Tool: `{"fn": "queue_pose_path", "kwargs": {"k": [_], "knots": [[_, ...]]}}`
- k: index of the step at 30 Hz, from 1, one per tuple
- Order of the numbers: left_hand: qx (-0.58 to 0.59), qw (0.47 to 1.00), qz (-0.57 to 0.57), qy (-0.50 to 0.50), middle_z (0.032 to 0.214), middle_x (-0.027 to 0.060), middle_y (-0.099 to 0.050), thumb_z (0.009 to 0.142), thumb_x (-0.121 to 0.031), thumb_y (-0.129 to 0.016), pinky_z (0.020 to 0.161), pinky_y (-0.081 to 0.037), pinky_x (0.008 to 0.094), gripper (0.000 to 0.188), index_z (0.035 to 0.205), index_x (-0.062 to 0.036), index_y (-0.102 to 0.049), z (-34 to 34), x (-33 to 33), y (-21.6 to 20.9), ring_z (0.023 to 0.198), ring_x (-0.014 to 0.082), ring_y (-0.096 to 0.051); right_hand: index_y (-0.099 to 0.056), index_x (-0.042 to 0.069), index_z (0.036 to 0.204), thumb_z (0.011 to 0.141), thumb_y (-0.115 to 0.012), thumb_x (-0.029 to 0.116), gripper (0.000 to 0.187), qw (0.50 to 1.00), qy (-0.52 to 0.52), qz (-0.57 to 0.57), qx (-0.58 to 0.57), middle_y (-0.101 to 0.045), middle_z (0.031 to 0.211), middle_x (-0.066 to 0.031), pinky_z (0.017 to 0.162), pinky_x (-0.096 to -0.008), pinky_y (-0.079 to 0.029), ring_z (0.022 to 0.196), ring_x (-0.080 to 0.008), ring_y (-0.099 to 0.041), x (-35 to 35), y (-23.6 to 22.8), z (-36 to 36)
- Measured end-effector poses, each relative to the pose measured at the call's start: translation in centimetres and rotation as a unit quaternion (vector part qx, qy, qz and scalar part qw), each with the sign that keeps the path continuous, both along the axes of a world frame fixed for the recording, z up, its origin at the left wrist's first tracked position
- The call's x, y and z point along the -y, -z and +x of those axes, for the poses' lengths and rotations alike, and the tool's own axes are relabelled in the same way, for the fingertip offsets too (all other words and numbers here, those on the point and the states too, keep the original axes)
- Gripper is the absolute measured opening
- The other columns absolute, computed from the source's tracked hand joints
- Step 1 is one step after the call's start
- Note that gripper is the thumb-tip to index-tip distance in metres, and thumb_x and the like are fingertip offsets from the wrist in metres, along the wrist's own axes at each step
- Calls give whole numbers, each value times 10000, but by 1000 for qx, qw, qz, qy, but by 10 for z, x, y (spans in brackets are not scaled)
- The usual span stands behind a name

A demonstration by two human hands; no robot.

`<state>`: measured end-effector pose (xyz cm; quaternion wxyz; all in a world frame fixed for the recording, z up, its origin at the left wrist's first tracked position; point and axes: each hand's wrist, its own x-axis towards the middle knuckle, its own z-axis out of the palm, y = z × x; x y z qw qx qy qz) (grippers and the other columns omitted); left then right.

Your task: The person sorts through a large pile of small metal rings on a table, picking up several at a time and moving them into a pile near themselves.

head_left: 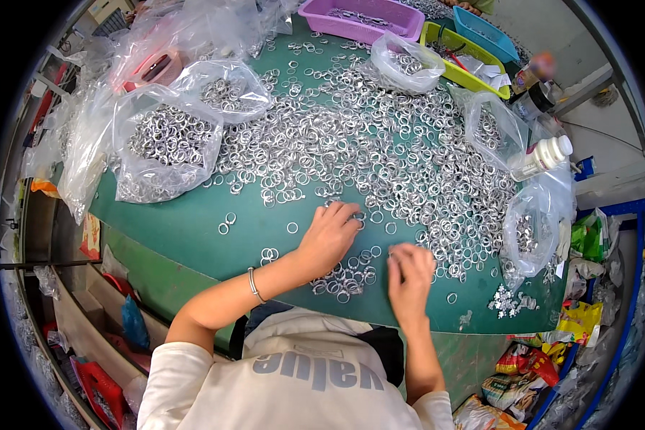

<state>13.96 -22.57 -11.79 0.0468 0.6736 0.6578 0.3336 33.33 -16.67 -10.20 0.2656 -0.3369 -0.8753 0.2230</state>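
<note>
Silver-coloured metal rings (301,147) lie in a wide, loose heap across the green table (172,226). At the near edge of this heap is my left hand (330,240), its fingers bent and drawn together over a few rings. What its fingertips pinch is hidden. To the right, my right hand (412,276) hovers close to the tabletop with curled fingers, slightly blurred; I cannot make out anything between them. A smaller group of rings (347,278) sits between my hands, close to the front edge. Two stray rings (226,223) rest left of my left hand.
Clear plastic bags of rings stand at the left (168,143) and right (529,229). Along the back are a purple basket (362,29), a lime-green tray (505,91) and a blue tray (484,36). A white bottle (541,159) leans at right, beyond small star-shaped pieces (505,302).
</note>
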Motion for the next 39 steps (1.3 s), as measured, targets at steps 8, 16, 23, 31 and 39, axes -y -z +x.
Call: {"fn": "queue_pose_path", "kwargs": {"k": [8,16,23,31,39], "knots": [[59,998,6,15,1097,79,-568,778,-17,-676,764,-392,367,201,965,-50,-611,2,3,-4,955,252,-550,-647,17,853,792,-693,61,89,998,7,61,20,-602,1002,-95,740,-369,-408,870,-275,-545,-28,9,-25],[103,991,23,79,1090,81,-588,803,-66,-681,821,-430,384,259,1050,-70,-603,21,1,-26,968,269,-568,-471,-51,1250,921,-483,56,347,580,-41,-725,-370,-597,1131,-153,750,-324,-510,936,-231,-611,-16,-5,-21],[106,994,18,9,1123,112,-554,801,-42,-671,856,-427,397,317,1104,-45,-576,4,-3,-32,1006,315,-535,-478,-147,1120,908,-501,-13,252,408,0,-724,-557,-526,1162,-286,963,-412,-517,1100,-368,-553,-144,-25,-5],[49,998,-39,-6,1141,113,-544,816,-22,-634,890,-400,401,345,1155,-37,-574,-3,-2,-6,1059,302,-512,-555,-27,1260,939,-572,175,380,890,52,-346,-291,-578,1233,-121,885,-322,-479,1069,-211,-595,-161,-52,-7],[-29,995,-90,36,1116,101,-547,769,12,-587,826,-377,370,353,1121,-25,-589,-5,-3,2,1040,269,-500,-601,-49,1109,811,-609,-15,300,993,-22,18,114,-576,1161,-182,922,-435,-422,1065,-357,-528,3,-11,6]]}}
